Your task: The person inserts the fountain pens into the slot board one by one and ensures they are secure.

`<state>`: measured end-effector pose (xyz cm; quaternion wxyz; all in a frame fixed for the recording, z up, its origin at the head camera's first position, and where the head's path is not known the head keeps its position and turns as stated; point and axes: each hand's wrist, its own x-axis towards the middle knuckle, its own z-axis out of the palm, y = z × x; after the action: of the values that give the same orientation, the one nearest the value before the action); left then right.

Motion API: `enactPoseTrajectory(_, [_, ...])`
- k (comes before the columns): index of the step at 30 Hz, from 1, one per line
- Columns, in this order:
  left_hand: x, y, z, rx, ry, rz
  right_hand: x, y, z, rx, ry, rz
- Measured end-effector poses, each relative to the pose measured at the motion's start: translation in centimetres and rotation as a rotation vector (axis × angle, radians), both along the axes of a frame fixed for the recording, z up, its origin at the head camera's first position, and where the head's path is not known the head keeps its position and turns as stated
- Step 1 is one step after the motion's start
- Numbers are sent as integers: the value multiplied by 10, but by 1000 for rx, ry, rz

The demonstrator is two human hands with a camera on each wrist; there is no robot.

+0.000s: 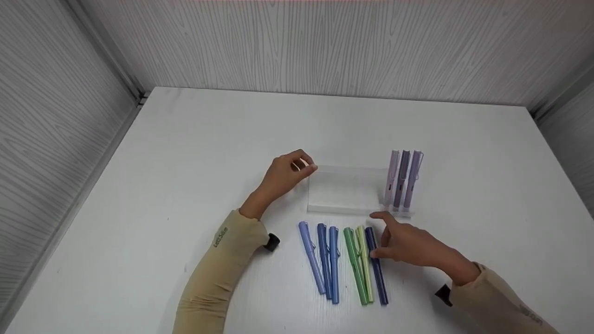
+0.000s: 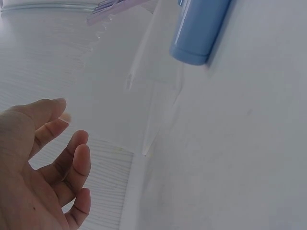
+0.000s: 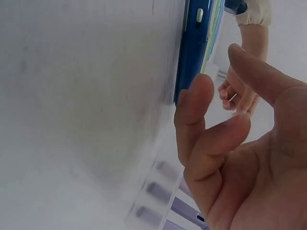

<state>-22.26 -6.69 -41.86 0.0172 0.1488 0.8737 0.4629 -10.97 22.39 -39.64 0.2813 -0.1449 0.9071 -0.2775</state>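
A clear plastic pen stand (image 1: 343,208) is on the white table, its left top corner pinched between the thumb and index finger of my left hand (image 1: 284,175). Three purple-toned pens (image 1: 401,178) stand upright at its right end. In front of it, my right hand (image 1: 413,243) hovers over a dark blue pen (image 1: 380,280) with thumb and fingers spread apart. In the right wrist view the dark blue pen (image 3: 192,52) passes just beyond the fingertips. Next to it lie a yellow-green pen (image 1: 364,264) and a green pen (image 1: 355,266).
Left of the green pen lie a periwinkle pen (image 1: 312,257) and two blue pens, one darker (image 1: 324,260) and one lighter (image 1: 334,266). Wood-grain panels (image 1: 297,46) wall the table (image 1: 222,125) at the back and sides.
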Motion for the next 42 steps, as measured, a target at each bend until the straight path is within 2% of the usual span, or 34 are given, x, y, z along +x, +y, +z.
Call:
enactPoseTrajectory(4, [0,0,0,-1,0,-5,0,-3,-2,23,-29,11])
enactPoseTrajectory(10, [1,0,1,-1,-2,-7,-2,-6,-3,75,-29,37])
enactPoseTrajectory(17, [0,0,0,7,15,-8,-4,-8,-2,85,-15,60])
enactPoseTrajectory(26, [1,-1,-1,2,19,-10,-5,-10,-1,78,-63,29])
enactPoseTrajectory(37, [2,0,0,-10,11,4,-2,-6,-3,107,7,45])
enactPoseTrajectory(42, [1,0,1,-1,10,-2,-3,3,2,18,46,34])
